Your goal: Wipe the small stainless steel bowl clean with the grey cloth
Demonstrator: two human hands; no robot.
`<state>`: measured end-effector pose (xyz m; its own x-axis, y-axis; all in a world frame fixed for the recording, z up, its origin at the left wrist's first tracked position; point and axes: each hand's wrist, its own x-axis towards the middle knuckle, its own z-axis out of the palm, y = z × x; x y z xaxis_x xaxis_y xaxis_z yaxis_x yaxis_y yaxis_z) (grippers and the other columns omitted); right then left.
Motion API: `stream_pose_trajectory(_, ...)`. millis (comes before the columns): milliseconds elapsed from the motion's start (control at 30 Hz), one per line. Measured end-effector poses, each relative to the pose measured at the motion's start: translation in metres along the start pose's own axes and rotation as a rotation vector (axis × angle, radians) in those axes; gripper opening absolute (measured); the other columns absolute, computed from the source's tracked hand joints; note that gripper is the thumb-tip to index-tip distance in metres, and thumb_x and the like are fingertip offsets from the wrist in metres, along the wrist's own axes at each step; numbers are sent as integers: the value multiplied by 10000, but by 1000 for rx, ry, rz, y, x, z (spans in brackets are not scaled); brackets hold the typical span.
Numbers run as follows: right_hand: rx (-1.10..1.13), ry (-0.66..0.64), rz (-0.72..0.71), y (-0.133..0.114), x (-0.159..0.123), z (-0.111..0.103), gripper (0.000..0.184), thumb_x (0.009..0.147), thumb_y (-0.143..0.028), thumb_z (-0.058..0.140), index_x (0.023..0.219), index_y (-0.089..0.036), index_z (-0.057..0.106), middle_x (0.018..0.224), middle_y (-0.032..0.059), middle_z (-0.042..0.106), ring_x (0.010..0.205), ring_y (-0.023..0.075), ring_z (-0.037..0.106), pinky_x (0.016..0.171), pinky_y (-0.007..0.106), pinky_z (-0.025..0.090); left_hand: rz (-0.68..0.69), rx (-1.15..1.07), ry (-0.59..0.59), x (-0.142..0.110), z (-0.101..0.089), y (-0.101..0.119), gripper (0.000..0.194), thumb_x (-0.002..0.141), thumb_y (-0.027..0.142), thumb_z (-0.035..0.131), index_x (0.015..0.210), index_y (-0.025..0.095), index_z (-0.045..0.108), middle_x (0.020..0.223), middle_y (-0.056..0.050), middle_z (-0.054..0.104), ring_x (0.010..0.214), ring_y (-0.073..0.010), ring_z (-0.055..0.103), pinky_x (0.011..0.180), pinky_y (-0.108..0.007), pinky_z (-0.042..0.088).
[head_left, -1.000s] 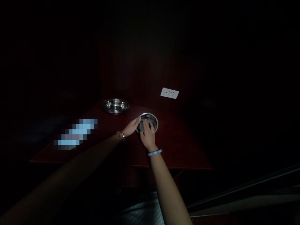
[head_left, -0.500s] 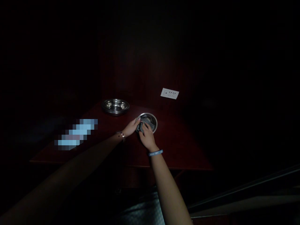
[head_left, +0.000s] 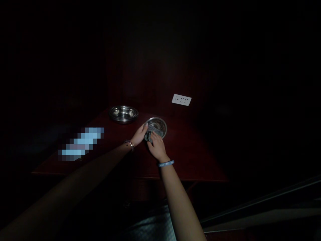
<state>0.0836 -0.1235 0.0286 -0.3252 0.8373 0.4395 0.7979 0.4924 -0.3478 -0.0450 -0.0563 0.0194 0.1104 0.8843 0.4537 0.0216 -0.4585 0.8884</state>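
Bowl (head_left: 160, 123) sits just ahead of both hands, tilted toward camera. I see left hand (head_left: 139, 136) pinching its rim, right hand (head_left: 157, 147) clutching gray cloth (head_left: 155, 129) inside. Steel dishes (head_left: 123, 114) rest beyond left hand.

Cloth (head_left: 155, 129) across near side of bowl (head_left: 161, 123) — dishes (head_left: 123, 114) behind left, socket (head_left: 181, 99) behind right.
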Motion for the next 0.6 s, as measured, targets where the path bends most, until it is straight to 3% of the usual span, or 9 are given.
stream_pose_trajectory(400, -89, 21, 4, 1, 0, 2, 445, 883, -208, 493, 1317, -123, 534, 1350, 98, 576, 1329, 235, 437, 1144, 392, 279, 40, 29, 96, 1, 1, 7, 551, 927, 532, 348, 1239, 118, 537, 1262, -121, 626, 1210, -221, 548, 1103, -356, 348)
stream_pose_trajectory(600, -85, 57, 28, 2, -1, 3, 470, 878, -219, 483, 1345, -169, 515, 1390, 65, 543, 1351, 235, 398, 1159, 411, 240, 68, -9, 129, 2, 2, 6, 539, 929, 501, 369, 1252, 104, 536, 1307, -148, 596, 1235, -222, 536, 1115, -356, 344)
